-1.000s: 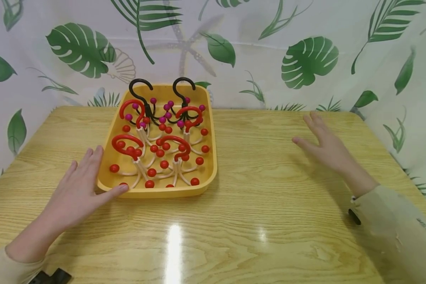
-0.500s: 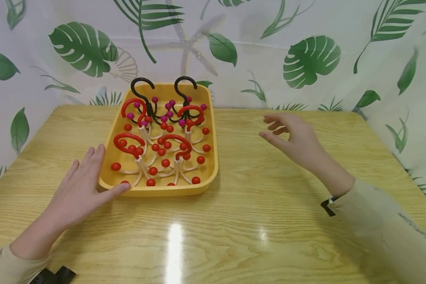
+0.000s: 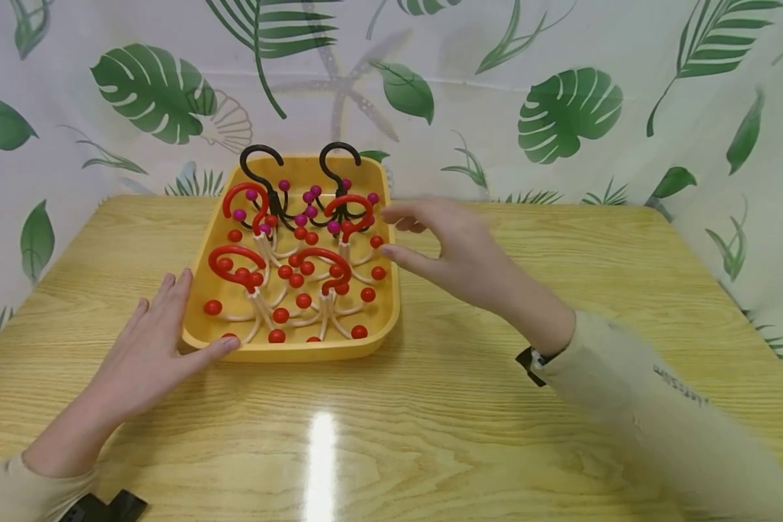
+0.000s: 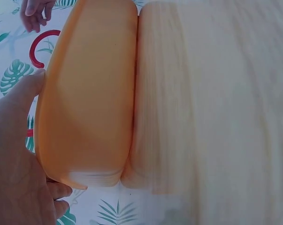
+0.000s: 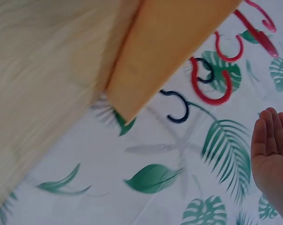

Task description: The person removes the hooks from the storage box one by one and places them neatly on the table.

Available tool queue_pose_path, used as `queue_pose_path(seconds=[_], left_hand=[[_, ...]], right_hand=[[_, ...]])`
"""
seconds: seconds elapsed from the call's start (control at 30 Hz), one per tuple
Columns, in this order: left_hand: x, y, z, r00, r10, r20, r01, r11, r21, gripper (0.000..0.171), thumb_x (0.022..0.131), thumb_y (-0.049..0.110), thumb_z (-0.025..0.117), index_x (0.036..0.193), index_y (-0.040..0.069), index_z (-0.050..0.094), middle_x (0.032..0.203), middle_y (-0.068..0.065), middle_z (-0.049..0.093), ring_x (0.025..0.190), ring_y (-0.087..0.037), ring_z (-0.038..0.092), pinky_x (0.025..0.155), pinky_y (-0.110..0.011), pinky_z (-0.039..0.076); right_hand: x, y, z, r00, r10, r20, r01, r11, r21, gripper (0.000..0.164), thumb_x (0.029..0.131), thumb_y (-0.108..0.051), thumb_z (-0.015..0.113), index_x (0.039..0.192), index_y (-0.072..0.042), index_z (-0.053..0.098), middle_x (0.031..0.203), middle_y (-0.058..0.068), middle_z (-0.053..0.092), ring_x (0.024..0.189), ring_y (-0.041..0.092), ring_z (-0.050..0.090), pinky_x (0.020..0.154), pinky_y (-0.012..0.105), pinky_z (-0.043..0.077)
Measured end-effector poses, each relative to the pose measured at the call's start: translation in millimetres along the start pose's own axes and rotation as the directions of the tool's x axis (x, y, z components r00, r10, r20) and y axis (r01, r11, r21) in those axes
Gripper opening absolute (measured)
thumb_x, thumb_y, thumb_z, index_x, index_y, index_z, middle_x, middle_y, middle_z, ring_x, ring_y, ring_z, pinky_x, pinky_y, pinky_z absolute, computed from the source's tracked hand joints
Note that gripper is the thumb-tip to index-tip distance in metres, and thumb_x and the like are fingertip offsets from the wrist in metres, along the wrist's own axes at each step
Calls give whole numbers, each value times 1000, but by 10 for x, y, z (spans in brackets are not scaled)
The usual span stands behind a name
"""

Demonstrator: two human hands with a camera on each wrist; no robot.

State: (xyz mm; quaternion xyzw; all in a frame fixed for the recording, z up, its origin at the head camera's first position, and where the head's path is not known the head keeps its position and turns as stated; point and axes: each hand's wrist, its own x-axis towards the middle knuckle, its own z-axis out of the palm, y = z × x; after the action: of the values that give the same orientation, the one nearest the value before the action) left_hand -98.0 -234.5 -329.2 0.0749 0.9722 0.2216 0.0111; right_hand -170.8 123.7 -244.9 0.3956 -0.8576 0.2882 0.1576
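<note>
A yellow tray (image 3: 313,353) stands on the table, holding several hook hangers with ball-tipped arms. Four-sided in outline, it has two black hangers (image 3: 272,194) with magenta balls at its far end. Nearer are hangers with red hooks, white arms and red balls, such as the front right one (image 3: 326,301). My left hand (image 3: 133,355) rests at the tray's near left corner, thumb on the front rim and fingers along the left side. My right hand (image 3: 463,250) hovers at the right rim, fingers loosely bent, nothing held. The right wrist view also shows that hand (image 5: 275,150) beside the red hooks.
The wooden table (image 3: 496,406) extends to the right and in front of the tray. Behind it hangs a white cloth (image 3: 463,94) printed with green leaves. A dark strap device (image 3: 531,365) is worn on the right wrist.
My right hand has travelled left across the table to the tray's right rim, its fingers bending on the way. The left hand and the tray stay in place.
</note>
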Motion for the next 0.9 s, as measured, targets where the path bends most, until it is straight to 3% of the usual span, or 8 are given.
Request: queue_pose_path(seconds=[0.17,0.33,0.7,0.9], left_hand=[[-1,-7,3,1000,2,-4,-2,1000,-18,107,88,60,56,151,0,-7,155,-25,-2,143,-37,-8,112,-53,-9],[5,-3,3,1000,-8,-2,8,999,-33,107,88,59,56,151,2,-7,156,-25,-1,143,-36,-8,113,-54,-8],[-1,-18,9,1000,-1,-1,1,997,-71,106,88,57,57,152,3,-8,156,-25,-1,143,-36,-8,113,-53,-9],[-5,-24,18,1000,12,-6,-12,996,-91,104,89,55,58,152,4,-8,156,-24,-2,143,-36,-9,113,-53,-9]], right_hand=[[204,-188,118,996,-94,-4,94,994,50,41,86,-23,73,120,-4,62,111,4,64,101,16,59,89,28,48],[377,-339,232,991,-128,27,126,988,87,42,87,-25,72,121,-5,61,113,3,63,102,13,57,90,25,47],[715,-583,547,980,-153,125,127,972,196,41,86,-20,73,120,-2,60,112,5,62,100,12,57,88,15,44],[834,-706,672,965,-117,235,82,985,154,42,89,-20,70,125,-2,57,118,5,61,105,11,56,90,11,40]])
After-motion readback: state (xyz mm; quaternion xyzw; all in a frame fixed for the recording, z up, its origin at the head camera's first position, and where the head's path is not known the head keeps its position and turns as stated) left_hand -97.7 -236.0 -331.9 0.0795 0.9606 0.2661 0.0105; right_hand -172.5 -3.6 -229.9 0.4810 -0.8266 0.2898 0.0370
